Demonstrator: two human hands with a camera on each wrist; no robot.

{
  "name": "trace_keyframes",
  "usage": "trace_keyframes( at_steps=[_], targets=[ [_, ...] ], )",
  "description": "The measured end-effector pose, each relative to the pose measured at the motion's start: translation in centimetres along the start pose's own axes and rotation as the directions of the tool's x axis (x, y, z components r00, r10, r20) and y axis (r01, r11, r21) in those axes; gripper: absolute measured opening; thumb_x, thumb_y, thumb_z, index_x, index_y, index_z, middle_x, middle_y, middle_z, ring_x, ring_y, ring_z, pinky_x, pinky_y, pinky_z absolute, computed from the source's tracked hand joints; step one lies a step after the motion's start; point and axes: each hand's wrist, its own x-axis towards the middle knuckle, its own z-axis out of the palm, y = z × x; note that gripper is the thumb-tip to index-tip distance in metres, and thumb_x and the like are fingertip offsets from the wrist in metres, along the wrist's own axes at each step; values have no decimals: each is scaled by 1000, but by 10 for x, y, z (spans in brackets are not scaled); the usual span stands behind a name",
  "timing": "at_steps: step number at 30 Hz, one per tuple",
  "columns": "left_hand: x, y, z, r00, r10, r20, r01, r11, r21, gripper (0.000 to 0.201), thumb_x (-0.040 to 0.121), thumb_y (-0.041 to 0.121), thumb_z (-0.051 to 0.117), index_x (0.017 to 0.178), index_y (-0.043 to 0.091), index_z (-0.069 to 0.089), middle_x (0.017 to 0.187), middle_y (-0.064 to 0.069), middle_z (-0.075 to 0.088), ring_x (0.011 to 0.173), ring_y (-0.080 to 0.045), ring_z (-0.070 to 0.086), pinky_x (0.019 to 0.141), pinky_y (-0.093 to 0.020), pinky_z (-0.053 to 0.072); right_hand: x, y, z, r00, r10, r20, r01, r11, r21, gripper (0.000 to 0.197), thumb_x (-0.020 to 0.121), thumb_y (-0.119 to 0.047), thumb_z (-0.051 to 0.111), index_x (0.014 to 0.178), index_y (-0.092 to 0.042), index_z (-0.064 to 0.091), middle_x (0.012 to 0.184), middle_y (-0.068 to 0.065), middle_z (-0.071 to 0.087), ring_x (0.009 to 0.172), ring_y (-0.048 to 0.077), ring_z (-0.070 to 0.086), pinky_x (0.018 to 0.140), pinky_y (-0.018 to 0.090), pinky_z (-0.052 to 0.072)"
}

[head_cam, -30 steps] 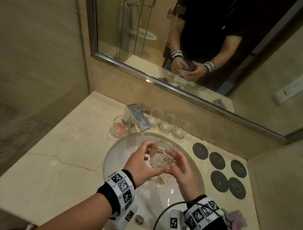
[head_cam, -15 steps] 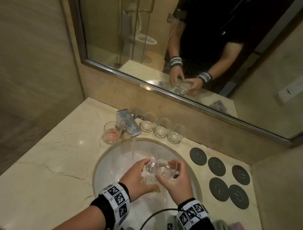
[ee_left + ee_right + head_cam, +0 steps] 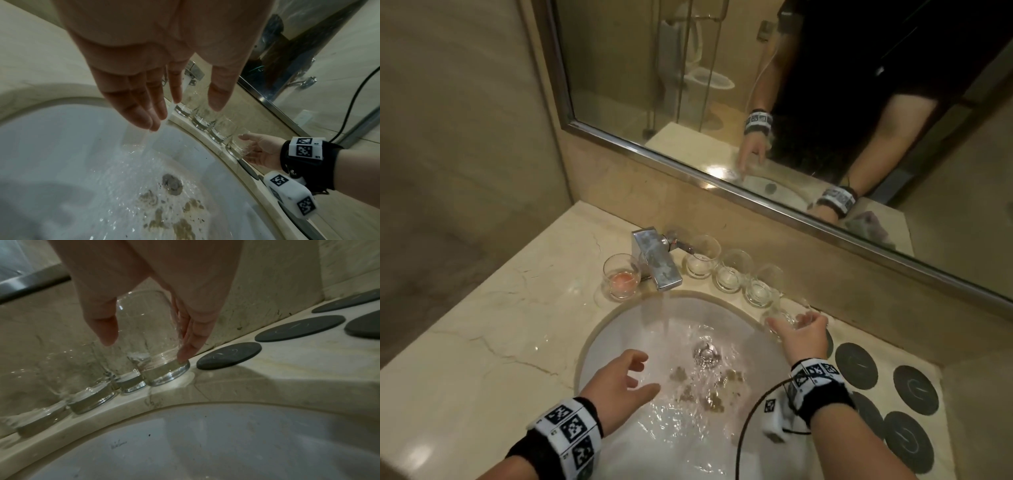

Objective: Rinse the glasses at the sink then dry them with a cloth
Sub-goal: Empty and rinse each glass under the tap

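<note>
right hand [image 3: 152, 321] has thumb and fingers wrapped loosely round the rinsed glass [image 3: 158, 353], base down on the worktop [image 3: 287, 373] at the end of the glass row behind the sink [image 3: 619, 329], just beside the nearest dark coaster [image 3: 229, 356]. left hand [image 3: 619, 383] is spread, empty, over the sink. best to let go only once the base sits flat, without knocking the neighbour glass [image 3: 127, 379]; the pink-residue glass [image 3: 621, 281] beside the tap [image 3: 655, 260] looks next.
</note>
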Motion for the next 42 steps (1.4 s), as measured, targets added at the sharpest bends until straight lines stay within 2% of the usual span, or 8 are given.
trace_keyframes(
  at_steps=[6,13,18,24,28,33,37,42],
  targets=[
    [0,-8,-4,998,-45,-32,43,998,-55,41,84,35,71,119,30,49,112,15,55,97,-6,59,83,-28,54,13,-4,5,995,87,-53,-85,996,29,75,70,-32,83,127,-6,40,117,9,58,106,29,59,83,31,42],
    [0,-12,-9,996,-71,-60,65,994,-90,36,84,32,71,114,30,52,109,11,57,93,-10,61,78,-27,53,25,-8,6,989,128,-75,-128,992,13,75,67,-38,84,119,-6,42,110,13,60,95,31,63,80,37,50],
    [3,-12,-16,993,-83,-86,73,991,-109,34,85,31,71,112,30,52,108,10,57,89,-10,62,74,-24,49,31,-9,4,988,127,-88,-128,992,-10,73,64,-41,84,117,-8,47,109,13,61,92,30,60,85,42,50],
    [9,-10,-33,980,-100,-173,69,981,-180,36,82,26,74,112,27,53,105,7,60,83,-10,60,72,-25,47,28,-11,-4,989,115,-93,-111,993,50,84,71,-28,83,139,-7,39,131,14,56,119,31,54,101,40,41],
    [20,-6,-56,945,-140,-294,84,977,-196,53,79,30,77,124,23,48,110,4,59,99,-18,59,87,-36,50,7,-11,-14,985,127,-115,-107,980,167,85,75,-25,81,143,-6,34,140,10,49,126,26,50,104,35,37],
    [49,-4,-85,885,-203,-419,133,973,-191,99,68,36,85,146,16,27,141,-11,47,128,-30,46,107,-42,39,-53,-4,-18,992,108,-64,-80,937,339,74,78,-6,76,140,-8,34,139,8,48,122,19,50,102,33,40],
    [80,1,-89,905,-146,-400,96,985,-145,119,57,44,89,150,21,18,148,-9,41,134,-31,38,110,-47,35,-108,0,-15,995,93,-32,-76,937,341,71,78,-7,76,137,-12,38,133,3,52,117,18,53,104,42,41],
    [111,12,-79,927,-63,-369,23,993,-113,118,56,57,84,149,22,21,147,-8,43,132,-32,42,109,-44,37,-157,11,-2,997,66,-39,-49,942,332,70,73,3,78,131,-11,42,121,8,58,110,24,58,100,53,45]
  ],
)
